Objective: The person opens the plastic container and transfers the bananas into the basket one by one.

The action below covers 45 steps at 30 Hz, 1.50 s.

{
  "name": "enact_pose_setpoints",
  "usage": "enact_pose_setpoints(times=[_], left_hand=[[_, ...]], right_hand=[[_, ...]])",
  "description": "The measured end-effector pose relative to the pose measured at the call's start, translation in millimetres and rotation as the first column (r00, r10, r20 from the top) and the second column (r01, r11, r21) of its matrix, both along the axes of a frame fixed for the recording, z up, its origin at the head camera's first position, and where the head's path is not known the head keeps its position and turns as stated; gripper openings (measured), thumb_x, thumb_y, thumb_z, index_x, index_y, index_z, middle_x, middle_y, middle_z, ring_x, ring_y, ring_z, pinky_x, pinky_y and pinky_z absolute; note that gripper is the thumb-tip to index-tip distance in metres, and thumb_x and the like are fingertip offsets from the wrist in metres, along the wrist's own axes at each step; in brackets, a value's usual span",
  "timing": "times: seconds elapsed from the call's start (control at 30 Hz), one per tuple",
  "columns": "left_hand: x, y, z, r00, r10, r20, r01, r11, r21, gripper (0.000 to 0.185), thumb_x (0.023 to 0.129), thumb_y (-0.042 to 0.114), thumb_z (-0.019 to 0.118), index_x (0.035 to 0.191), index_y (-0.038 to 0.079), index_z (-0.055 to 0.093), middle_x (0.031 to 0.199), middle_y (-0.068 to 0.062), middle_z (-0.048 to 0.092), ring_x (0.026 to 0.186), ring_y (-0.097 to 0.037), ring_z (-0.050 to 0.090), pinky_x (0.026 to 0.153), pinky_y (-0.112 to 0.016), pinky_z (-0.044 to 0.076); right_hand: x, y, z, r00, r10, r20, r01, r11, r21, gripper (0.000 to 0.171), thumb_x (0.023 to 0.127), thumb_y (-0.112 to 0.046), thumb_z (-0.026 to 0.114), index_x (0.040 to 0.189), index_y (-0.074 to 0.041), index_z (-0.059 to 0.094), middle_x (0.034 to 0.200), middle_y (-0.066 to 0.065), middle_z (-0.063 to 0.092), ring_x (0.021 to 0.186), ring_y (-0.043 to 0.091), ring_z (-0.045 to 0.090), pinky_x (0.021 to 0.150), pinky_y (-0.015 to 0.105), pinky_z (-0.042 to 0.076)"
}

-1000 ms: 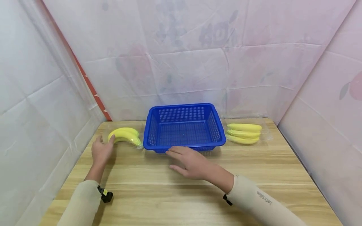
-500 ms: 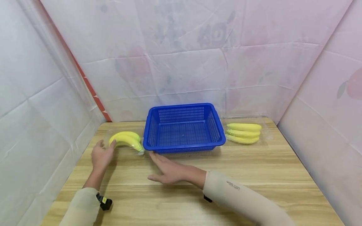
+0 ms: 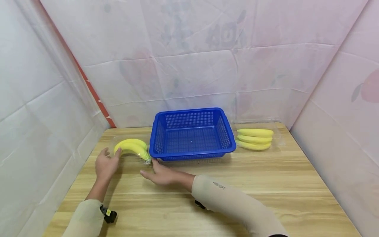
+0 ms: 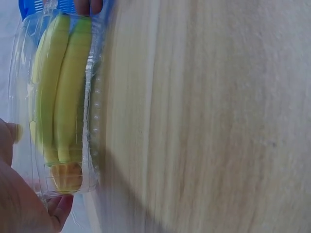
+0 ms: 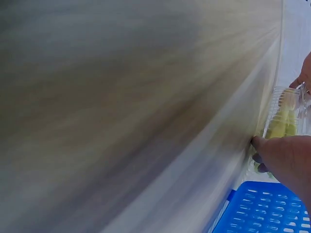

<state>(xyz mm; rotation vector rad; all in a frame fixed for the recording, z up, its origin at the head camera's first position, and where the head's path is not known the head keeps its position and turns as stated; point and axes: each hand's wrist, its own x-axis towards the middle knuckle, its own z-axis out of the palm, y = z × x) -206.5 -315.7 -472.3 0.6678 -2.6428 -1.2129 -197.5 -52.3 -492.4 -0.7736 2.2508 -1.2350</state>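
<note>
1. The clear pack of bananas (image 3: 132, 147) is found between the 2 hands, on the wooden table (image 3: 237, 184), with its far end just beside the near left corner of the blue basket (image 3: 192, 135).
2. The left hand (image 3: 105, 164) is seen at the stem end of the pack, its fingers straightened and touching the plastic; no firm closing round it is visible.
3. The right hand (image 3: 160, 172) is laid flat and relaxed at the other end of the pack, fingertips at or just short of the plastic; whether contact is made cannot be told from the blurred wrist view.
4. A slip is judged possible: the shell looks thin and glossy, so it could slide out or buckle if squeezed only at its ends.
5. A knock against the basket is also judged possible, since the pack lies so close to its rim that the basket could be pushed away from the hands.
6. In the left wrist view, 2 bananas (image 4: 63, 92) are made out inside the shell, lying side by side.
7. The blue basket, just beyond the right hand, is seen to hold nothing.
8. A 2nd clear pack (image 3: 255, 139), well apart from both hands on the basket's far side, is seen to hold about 3 bananas.
</note>
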Motion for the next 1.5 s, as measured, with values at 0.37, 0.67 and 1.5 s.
enact_pose_setpoints(times=[0.37,0.67,1.5], left_hand=[[1.0,-0.7,-5.1,1.0,0.006,-0.026,-0.007,0.999,-0.035,0.091,0.105,0.061,0.055,0.164,-0.003,0.032,0.158,-0.036,0.049,0.142,-0.055,0.053,0.119,-0.068,0.041],[1.4,-2.7,-7.0,1.0,0.006,-0.023,-0.006,0.999,-0.036,0.093,0.104,0.065,0.054,0.164,-0.003,0.031,0.155,-0.035,0.052,0.141,-0.054,0.054,0.117,-0.068,0.041],[1.3,-1.4,-11.1,0.997,0.033,-0.065,-0.037,0.998,-0.051,0.088,0.104,0.061,0.055,0.162,-0.003,0.037,0.151,-0.034,0.057,0.137,-0.052,0.058,0.116,-0.067,0.041]], right_hand=[[-12.5,-21.1,0.8,0.991,-0.129,0.041,0.126,0.99,0.066,0.074,0.114,-0.059,0.022,0.171,-0.011,0.021,0.176,0.01,0.032,0.164,0.03,0.03,0.136,0.044,0.026],[-12.7,-22.8,-2.4,0.987,-0.155,0.036,0.15,0.982,0.113,0.077,0.114,-0.058,0.018,0.17,-0.004,0.021,0.178,0.012,0.025,0.168,0.032,0.019,0.138,0.045,0.019],[-16.1,-18.5,1.6,0.991,-0.121,0.062,0.112,0.985,0.134,0.081,0.114,-0.061,0.018,0.17,-0.003,0.02,0.178,0.015,0.025,0.166,0.032,0.026,0.136,0.043,0.024]])
